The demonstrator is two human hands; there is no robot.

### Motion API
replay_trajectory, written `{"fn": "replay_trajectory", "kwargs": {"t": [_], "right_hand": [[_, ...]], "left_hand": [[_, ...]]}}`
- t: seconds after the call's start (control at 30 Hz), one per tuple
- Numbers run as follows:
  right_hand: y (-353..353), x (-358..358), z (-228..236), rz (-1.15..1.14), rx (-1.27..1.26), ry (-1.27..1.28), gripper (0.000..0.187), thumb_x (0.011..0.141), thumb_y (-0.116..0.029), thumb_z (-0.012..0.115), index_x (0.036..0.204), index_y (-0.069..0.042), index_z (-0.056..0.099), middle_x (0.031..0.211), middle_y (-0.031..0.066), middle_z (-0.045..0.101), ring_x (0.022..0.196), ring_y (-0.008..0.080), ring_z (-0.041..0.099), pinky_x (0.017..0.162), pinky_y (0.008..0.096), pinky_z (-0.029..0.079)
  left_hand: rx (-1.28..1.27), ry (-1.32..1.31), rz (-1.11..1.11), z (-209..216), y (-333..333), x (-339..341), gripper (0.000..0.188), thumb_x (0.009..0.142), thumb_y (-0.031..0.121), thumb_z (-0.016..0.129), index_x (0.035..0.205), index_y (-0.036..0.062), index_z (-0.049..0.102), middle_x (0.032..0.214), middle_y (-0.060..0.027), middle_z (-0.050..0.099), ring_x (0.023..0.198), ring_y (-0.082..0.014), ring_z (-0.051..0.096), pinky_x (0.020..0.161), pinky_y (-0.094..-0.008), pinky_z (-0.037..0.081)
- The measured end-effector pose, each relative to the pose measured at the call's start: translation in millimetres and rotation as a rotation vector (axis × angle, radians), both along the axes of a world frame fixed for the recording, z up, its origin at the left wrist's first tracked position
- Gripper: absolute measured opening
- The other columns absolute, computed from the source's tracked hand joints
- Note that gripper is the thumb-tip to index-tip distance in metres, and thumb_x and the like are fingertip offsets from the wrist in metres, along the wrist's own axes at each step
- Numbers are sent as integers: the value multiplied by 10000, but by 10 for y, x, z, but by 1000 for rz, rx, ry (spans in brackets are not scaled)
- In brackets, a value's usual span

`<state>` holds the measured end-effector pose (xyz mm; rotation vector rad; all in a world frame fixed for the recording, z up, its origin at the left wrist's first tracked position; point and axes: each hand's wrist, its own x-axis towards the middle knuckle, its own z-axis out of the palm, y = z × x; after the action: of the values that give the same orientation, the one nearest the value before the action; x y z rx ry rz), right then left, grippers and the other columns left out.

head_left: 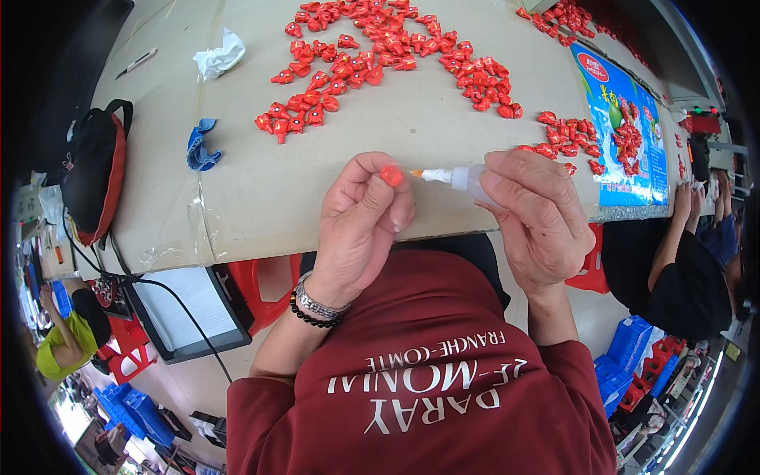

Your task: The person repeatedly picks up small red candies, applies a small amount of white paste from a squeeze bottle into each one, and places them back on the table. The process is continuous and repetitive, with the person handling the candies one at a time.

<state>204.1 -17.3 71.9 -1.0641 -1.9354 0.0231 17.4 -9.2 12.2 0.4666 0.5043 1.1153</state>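
Between the thumb and fingers of my left hand [360, 218] is a small red plastic piece [391, 176], its round face turned toward me. My right hand [542, 214] grips a squeeze bottle [473, 182] with a white neck and a thin orange-tan nozzle tip. The bottle lies nearly level, its tip pointing left, close to the red piece; whether they touch I cannot tell. Both hands are above the near edge of the table. Beyond them lies a spread of similar small red pieces [340, 71], with a smaller group [566, 134] to the right.
On the table [261, 182] lie a crumpled tissue [220, 54], a blue scrap [203, 146], a pen [137, 62] and a black-and-red bag [99, 170]. A blue printed sheet [625, 127] with red pieces on it is at right. Co-workers sit on both sides; red stools [261, 293] stand below.
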Motion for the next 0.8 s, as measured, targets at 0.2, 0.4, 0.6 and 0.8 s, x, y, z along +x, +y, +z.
{"fn": "replay_trajectory", "kwargs": {"t": [0.2, 0.4, 0.6, 0.8], "right_hand": [[12, 6, -14, 16, 0, -10, 281, 643, 74, 747, 904, 4, 668, 915, 123, 663, 859, 258, 647, 748, 342, 535], [-4, -2, -3, 8, 5, 5, 290, 640, 76, 747, 909, 3, 667, 920, 127, 663, 861, 260, 647, 755, 347, 532], [13, -9, 2, 9, 7, -12, 285, 640, 76, 747, 904, 3, 668, 925, 129, 663, 859, 263, 648, 750, 345, 532], [26, 2, -31, 23, 3, -15, 294, 633, 74, 752, 905, 3, 668, 926, 127, 664, 861, 267, 650, 746, 339, 528]], "left_hand": [[1, 2, 5, 3, 1, 6, 219, 909, 237, 612, 1011, 64, 526, 678, -9, 512, 625, -93, 409, 583, -234, 331], [5, 3, 11, 7, 6, 4, 222, 905, 231, 617, 1018, 63, 527, 684, -11, 518, 623, -93, 411, 584, -235, 332], [0, -11, 4, 10, 11, 3, 227, 903, 228, 620, 1025, 61, 527, 690, -17, 524, 626, -97, 418, 583, -236, 337], [13, -11, -6, 6, 13, -4, 229, 900, 226, 623, 1028, 62, 528, 703, -19, 530, 627, -100, 421, 582, -237, 340]]}}
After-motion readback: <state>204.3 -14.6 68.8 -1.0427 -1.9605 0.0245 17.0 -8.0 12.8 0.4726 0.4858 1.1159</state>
